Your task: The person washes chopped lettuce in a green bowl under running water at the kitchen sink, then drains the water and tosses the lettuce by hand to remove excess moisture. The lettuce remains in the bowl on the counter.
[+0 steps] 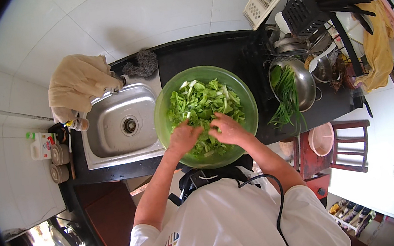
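A large green plastic basin (pixel 200 71) stands on the black countertop, its left side beside the sink. Chopped leafy greens (pixel 203 102) with pale stems fill much of it. My left hand (pixel 185 137) is over the left front part of the greens, fingers curled and partly among the leaves. Close to its right, my right hand (pixel 227 127) touches the greens with bent fingers. Both hands look slightly blurred, and some fingertips are hidden by leaves, so whether either holds any leaves cannot be told.
To the left is a stainless steel sink (pixel 111 115), with a beige cloth (pixel 77 80) over the faucet and a mesh scourer (pixel 142 63) behind. Rightward, a metal pan (pixel 302 91) holds long green chives or scallions (pixel 286 93), beside a crowded dish rack. A wooden chair (pixel 351 144) carries a pink basin (pixel 321 139).
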Available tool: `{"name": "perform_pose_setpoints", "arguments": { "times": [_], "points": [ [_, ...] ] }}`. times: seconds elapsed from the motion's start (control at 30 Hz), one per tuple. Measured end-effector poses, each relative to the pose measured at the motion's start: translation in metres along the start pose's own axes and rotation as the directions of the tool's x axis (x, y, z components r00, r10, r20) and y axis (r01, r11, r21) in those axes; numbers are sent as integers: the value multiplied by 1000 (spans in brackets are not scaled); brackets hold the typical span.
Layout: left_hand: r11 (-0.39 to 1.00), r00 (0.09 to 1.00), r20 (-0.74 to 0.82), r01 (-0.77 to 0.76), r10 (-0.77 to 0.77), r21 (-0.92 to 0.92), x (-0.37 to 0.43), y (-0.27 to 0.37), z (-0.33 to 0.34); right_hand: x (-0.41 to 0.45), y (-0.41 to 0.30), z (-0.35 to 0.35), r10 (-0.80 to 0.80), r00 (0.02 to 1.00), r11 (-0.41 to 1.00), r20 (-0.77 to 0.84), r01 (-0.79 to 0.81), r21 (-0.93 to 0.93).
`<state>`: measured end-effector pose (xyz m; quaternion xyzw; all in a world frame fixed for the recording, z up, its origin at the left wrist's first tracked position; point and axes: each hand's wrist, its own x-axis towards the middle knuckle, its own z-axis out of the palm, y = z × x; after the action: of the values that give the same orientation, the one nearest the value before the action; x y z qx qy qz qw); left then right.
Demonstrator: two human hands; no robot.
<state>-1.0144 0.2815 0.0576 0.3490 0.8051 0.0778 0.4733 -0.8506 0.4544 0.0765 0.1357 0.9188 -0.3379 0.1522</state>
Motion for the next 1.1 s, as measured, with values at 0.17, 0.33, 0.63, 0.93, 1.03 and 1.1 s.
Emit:
{"name": "perform_pose_setpoints", "arguments": {
  "times": [0.17, 0.33, 0.63, 0.93, 1.03, 1.1],
  "points": [
    [983, 947, -292, 165, -134, 83, -1, 27, 20, 13, -31, -9, 339, 936, 903, 90, -298, -309],
    [924, 930, -291, 297, -223, 240, 7, 53, 34, 32, -28, 20, 452, 886, 832, 106, -376, -408],
    [981, 801, -599, -124, 9, -152, 31, 17, 35, 53, 10, 26, 297, 908, 949, -294, -316, -18],
    [912, 602, -778, -398, 180, -97, -21, 39, 2, 2, -52, -50, 234, 887, 972, -398, -223, 75],
    [876, 623, -748, -466, 229, -120, -38, 44, -6, -7, -55, -58, 183, 889, 982, -419, -189, 27],
    [871, 662, -700, -476, 267, -119, -43, 41, -6, -10, -54, -65, 187, 940, 981, -286, -166, 96]
  ]
}}
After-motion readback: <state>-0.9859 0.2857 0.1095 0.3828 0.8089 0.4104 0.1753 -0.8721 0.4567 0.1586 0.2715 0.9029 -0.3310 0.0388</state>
